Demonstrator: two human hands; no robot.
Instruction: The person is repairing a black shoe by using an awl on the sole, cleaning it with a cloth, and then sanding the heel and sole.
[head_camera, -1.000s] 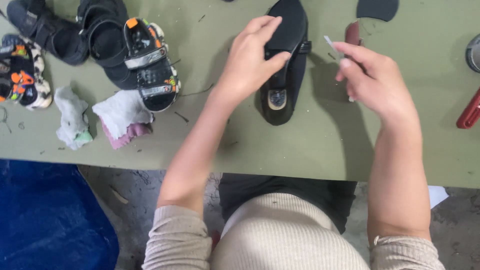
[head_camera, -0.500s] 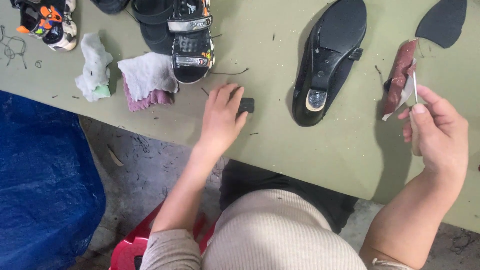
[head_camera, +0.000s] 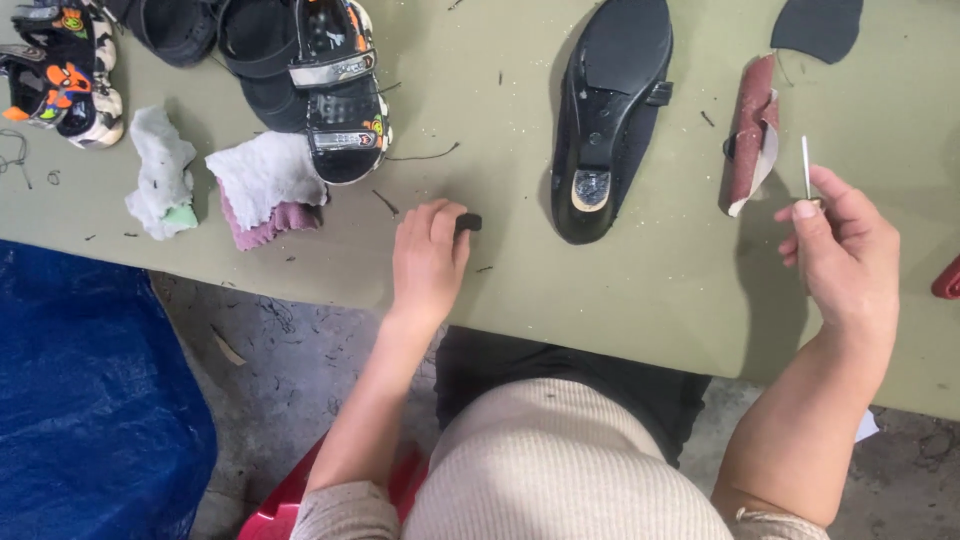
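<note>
My left hand (head_camera: 428, 262) rests on the green table (head_camera: 640, 300) with its fingers closed over a small black block (head_camera: 468, 222). My right hand (head_camera: 845, 255) is raised at the right and pinches a thin white stick-like tool (head_camera: 805, 168) upright. Between the hands a black high-heeled shoe (head_camera: 610, 110) lies sole up, its worn heel tip (head_camera: 590, 188) toward me. A curled strip of reddish sandpaper (head_camera: 750, 135) lies just left of my right hand.
Several sandals lie at the back left, among them a black one with orange trim (head_camera: 340, 90) and a colourful child's one (head_camera: 60, 70). White and pink rags (head_camera: 262, 185) and a grey rag (head_camera: 160, 172) sit near them. A black sole piece (head_camera: 818, 28) lies at the back right. Blue tarp (head_camera: 90, 400) covers the floor at left.
My left hand left the black shoe, came down to the table's near edge and closed on the small black block. My right hand drew back to the right with the thin tool.
</note>
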